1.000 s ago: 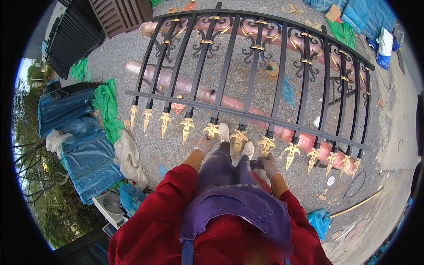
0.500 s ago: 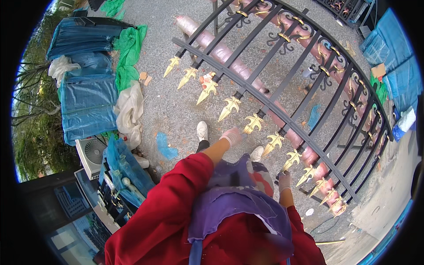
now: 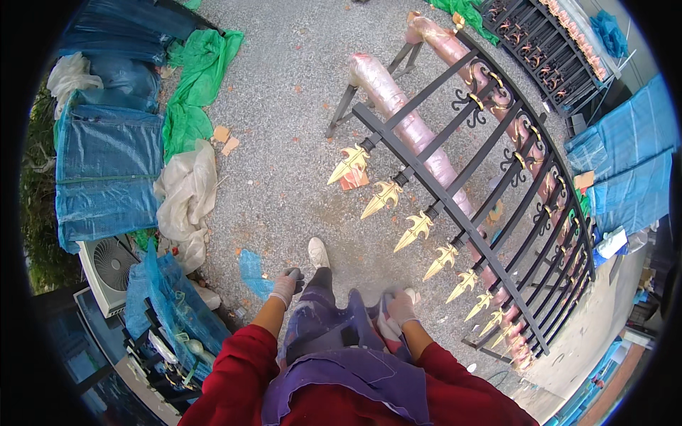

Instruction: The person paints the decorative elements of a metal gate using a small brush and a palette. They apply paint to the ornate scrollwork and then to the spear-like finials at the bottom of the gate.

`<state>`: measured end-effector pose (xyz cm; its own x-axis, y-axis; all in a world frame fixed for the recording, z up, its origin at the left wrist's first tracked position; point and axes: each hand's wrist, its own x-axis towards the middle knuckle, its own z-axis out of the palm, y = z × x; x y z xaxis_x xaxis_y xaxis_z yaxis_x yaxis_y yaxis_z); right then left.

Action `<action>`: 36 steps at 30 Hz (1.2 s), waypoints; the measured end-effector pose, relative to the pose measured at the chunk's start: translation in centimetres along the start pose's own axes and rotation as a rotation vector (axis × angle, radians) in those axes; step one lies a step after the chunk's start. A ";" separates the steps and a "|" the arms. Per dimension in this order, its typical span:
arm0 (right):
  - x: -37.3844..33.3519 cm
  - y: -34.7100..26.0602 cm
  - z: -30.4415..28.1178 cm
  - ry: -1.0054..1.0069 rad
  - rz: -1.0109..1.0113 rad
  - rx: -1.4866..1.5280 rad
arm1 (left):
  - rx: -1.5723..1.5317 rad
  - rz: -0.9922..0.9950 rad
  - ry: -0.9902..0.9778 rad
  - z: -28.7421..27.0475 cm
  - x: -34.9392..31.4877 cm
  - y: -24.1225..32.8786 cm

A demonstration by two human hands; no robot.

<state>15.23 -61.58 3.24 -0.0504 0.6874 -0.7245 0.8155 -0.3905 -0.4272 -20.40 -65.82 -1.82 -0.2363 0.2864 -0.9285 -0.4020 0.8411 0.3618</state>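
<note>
Grey ground (image 3: 284, 135) | black railing (image 3: 465, 226) | left hand (image 3: 286, 285), right hand (image 3: 401, 307): fingers' state cannot be told

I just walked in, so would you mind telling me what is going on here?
A person in red sleeves and a purple apron stands beside a black fence panel with gold spear tips, laid across wrapped supports. Both gloved hands are clear of the panel: the left hand hangs low over the ground, the right hand is near the lap. Whether either holds anything is hard to tell.
</note>
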 end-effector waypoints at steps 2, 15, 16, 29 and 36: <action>2.7 -6.0 1.5 0.049 -0.186 -0.077 | -0.043 0.032 0.059 -3.8 -0.5 1.9; 7.2 -22.2 0.1 -0.213 -0.091 -0.236 | 0.212 0.184 0.191 -7.0 1.9 4.4; 7.7 -23.7 -0.3 -0.239 -0.066 -0.259 | 0.449 0.340 0.276 -6.5 1.5 4.4; 16.7 -24.9 9.3 -0.185 -0.077 -0.043 | 1.241 0.336 0.407 -9.3 3.4 12.0; 28.3 -19.1 23.7 -0.101 0.343 0.492 | 1.297 0.487 0.237 -14.9 10.0 8.9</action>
<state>-15.38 -49.15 -21.95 0.0938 0.4202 -0.9026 0.4337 -0.8333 -0.3428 -39.52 -62.28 -6.67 -0.3073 0.6942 -0.6509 0.8226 0.5377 0.1851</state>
